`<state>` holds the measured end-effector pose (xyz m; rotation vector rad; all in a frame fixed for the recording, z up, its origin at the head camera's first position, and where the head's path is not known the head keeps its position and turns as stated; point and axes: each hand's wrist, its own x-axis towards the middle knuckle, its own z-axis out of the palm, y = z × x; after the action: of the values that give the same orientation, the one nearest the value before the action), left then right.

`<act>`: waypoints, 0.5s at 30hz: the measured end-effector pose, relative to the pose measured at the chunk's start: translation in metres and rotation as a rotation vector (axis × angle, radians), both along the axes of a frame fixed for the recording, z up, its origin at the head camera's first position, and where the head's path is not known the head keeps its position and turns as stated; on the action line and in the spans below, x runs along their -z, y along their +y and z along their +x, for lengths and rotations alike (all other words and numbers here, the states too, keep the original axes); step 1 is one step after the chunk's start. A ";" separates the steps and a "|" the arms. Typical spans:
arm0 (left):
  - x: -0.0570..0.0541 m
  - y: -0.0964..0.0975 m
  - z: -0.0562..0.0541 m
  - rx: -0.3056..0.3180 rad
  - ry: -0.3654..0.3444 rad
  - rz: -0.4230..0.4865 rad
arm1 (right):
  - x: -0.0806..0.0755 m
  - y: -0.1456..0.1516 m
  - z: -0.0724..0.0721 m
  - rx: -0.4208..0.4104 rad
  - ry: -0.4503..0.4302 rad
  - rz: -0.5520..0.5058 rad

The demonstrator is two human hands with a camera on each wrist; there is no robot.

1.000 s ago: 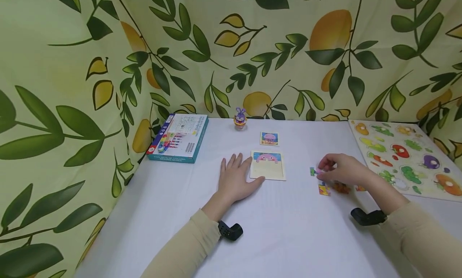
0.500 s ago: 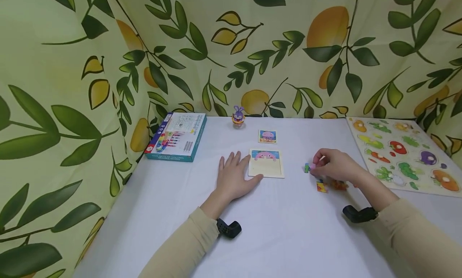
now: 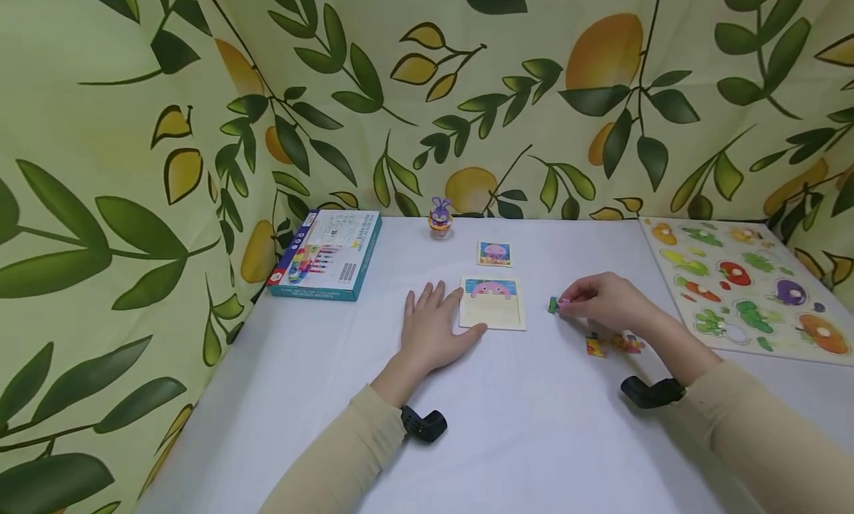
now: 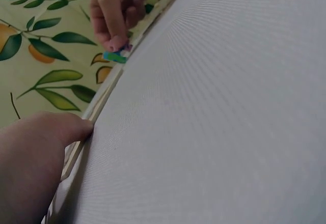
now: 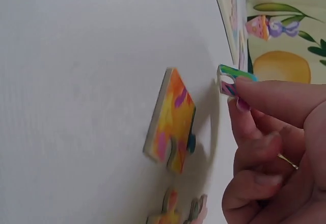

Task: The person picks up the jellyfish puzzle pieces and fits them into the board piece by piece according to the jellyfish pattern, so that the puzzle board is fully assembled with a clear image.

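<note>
My right hand (image 3: 610,302) pinches a small green and pink jigsaw piece (image 5: 229,79) between thumb and fingers, to the right of the puzzle frame. My left hand (image 3: 434,332) lies spread, its thumb and index finger touching the edges of that square wooden puzzle frame (image 3: 492,316). The frame's top strip shows a pink creature on blue; its lower part is bare wood. In the right wrist view an orange and yellow jigsaw piece (image 5: 173,119) lies on the table below the right hand. Other orange pieces (image 3: 627,343) lie beside it.
Behind the frame lies a small picture card (image 3: 495,254) with a pink creature. A purple rabbit figurine (image 3: 440,217) stands at the back edge. A flat box (image 3: 327,254) lies at the back left, a vegetable puzzle board (image 3: 754,288) at the right.
My right hand has moved left toward the puzzle frame with the green and pink jigsaw piece, uncovering more of the orange pieces. The left hand stays at the frame.
</note>
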<state>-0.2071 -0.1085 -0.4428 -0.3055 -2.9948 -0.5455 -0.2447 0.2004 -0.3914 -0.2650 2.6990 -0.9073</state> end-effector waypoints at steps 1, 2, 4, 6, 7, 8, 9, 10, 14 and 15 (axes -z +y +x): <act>0.000 0.000 0.000 -0.001 0.001 0.000 | 0.000 -0.003 0.000 0.001 -0.005 -0.012; 0.000 -0.001 0.000 -0.001 0.003 0.000 | -0.001 -0.005 0.000 0.005 -0.011 -0.024; -0.001 -0.001 -0.001 0.000 0.005 0.001 | -0.003 -0.010 0.000 0.019 -0.025 -0.051; -0.001 -0.001 -0.001 -0.002 0.009 0.000 | -0.004 -0.014 0.001 0.028 -0.037 -0.077; -0.001 -0.001 -0.001 -0.002 0.010 0.000 | -0.004 -0.016 0.001 0.034 -0.040 -0.085; 0.000 -0.001 -0.001 -0.001 0.009 -0.001 | -0.004 -0.017 0.002 0.037 -0.039 -0.089; 0.000 -0.001 -0.001 -0.001 0.008 -0.002 | -0.003 -0.019 0.002 0.040 -0.038 -0.091; 0.000 -0.001 0.000 0.000 0.005 -0.002 | -0.002 -0.020 0.002 0.040 -0.037 -0.091; 0.002 -0.002 0.000 0.000 0.001 -0.004 | 0.000 -0.023 0.001 0.016 -0.021 -0.084; 0.002 -0.002 0.000 -0.002 0.001 -0.004 | 0.000 -0.024 0.001 0.007 -0.014 -0.081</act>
<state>-0.2073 -0.1103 -0.4448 -0.3029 -2.9949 -0.5388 -0.2436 0.1763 -0.3917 -0.2651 2.6551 -1.0187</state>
